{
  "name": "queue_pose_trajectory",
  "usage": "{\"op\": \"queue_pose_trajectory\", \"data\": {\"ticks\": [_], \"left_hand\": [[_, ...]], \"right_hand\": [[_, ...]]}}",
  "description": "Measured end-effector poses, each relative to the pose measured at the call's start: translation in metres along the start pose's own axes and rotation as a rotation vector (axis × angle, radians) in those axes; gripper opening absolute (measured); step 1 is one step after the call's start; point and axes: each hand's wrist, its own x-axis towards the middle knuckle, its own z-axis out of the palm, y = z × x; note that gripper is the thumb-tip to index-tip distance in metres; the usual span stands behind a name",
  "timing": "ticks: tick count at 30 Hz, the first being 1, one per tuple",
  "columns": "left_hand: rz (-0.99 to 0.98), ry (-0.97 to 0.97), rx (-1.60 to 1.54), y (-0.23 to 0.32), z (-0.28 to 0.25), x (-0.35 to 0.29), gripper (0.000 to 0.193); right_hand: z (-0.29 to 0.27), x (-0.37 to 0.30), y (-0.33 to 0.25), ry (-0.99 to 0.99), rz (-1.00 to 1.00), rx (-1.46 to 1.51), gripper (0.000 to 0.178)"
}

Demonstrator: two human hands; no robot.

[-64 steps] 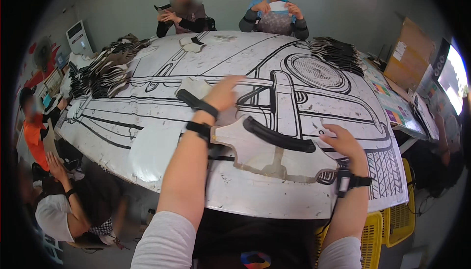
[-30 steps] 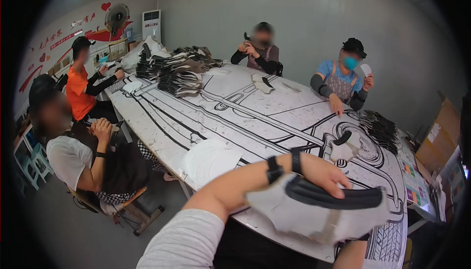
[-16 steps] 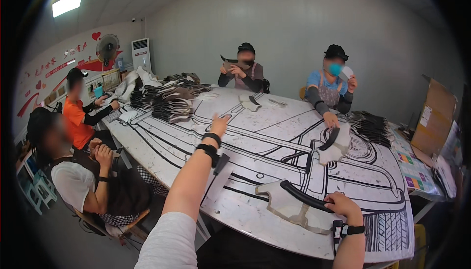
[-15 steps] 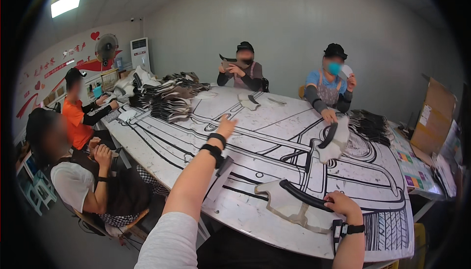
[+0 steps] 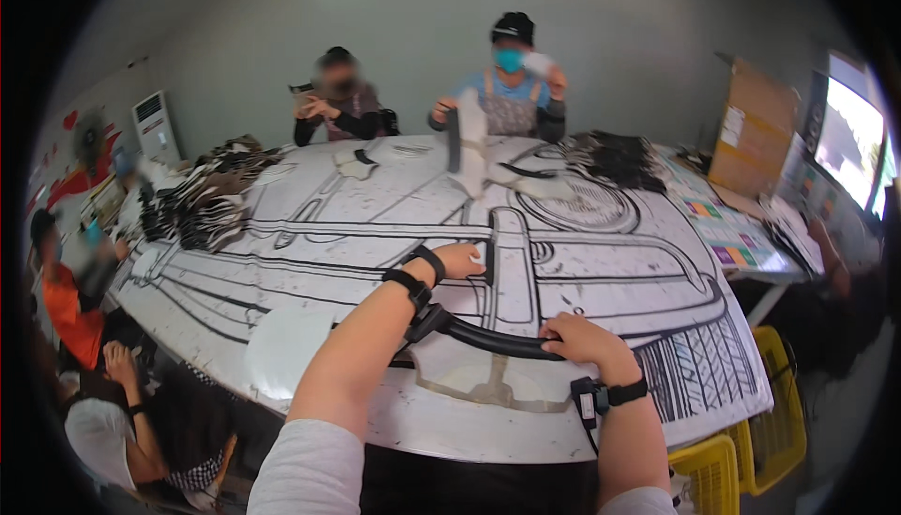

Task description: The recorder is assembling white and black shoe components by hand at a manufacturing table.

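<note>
A flat, pale cut piece with tan trim (image 5: 492, 385) and a curved black padded edge (image 5: 502, 339) lies near the front of the table. My right hand (image 5: 584, 338) has its fingers closed on the right end of that black edge. My left hand (image 5: 458, 261) is over the middle of the table, beyond the piece. Its fingers point right and stand a little apart, with nothing visible in them. My left forearm hides part of the piece's left end.
Black line drawings cover the white table (image 5: 413, 153). Stacks of dark-edged pieces stand at far left (image 5: 202, 196) and far right (image 5: 615, 160). Across the table, one co-worker (image 5: 511, 92) holds a similar piece (image 5: 471, 144). Yellow baskets (image 5: 774, 412) stand below the right edge.
The view has swung right. My left hand has come back from reaching toward the far side, and its fingers are less stretched. A co-worker opposite has raised a pale piece upright.
</note>
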Motion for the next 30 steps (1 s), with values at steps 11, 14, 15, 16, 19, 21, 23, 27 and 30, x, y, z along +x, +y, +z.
{"op": "queue_pose_trajectory", "data": {"ticks": [11, 14, 15, 16, 19, 21, 23, 27, 30], "left_hand": [[0.118, -0.33, 0.145, 0.054, -0.002, -0.063, 0.036], [0.012, -0.283, 0.055, 0.069, -0.008, -0.085, 0.032], [-0.062, -0.294, 0.014, 0.067, -0.005, -0.084, 0.03], [-0.065, -0.286, 0.011, 0.06, -0.003, -0.085, 0.03], [0.087, -0.283, 0.079, 0.051, -0.003, -0.092, 0.029], [0.1, -0.249, 0.059, 0.045, 0.002, -0.098, 0.029], [0.128, -0.17, 0.051, 0.044, 0.008, -0.107, 0.029], [0.099, -0.091, -0.083, 0.038, 0.004, -0.126, 0.028], [0.056, -0.135, -0.323, 0.026, -0.002, -0.13, 0.028]], "right_hand": [[-0.005, -0.003, -0.003, -0.039, 0.108, -0.011, 0.021], [-0.006, -0.004, -0.006, -0.061, 0.135, -0.015, 0.021], [-0.006, -0.004, -0.005, -0.074, 0.145, -0.019, 0.022], [-0.005, -0.003, -0.006, -0.076, 0.139, -0.026, 0.022], [-0.003, -0.003, -0.007, -0.056, 0.111, -0.019, 0.023], [-0.003, -0.003, -0.012, -0.059, 0.093, -0.031, 0.023], [-0.006, -0.004, -0.015, -0.072, 0.106, -0.028, 0.022], [-0.007, -0.003, -0.013, -0.073, 0.087, -0.02, 0.022], [-0.006, -0.003, -0.01, -0.059, 0.065, -0.013, 0.023]]}}
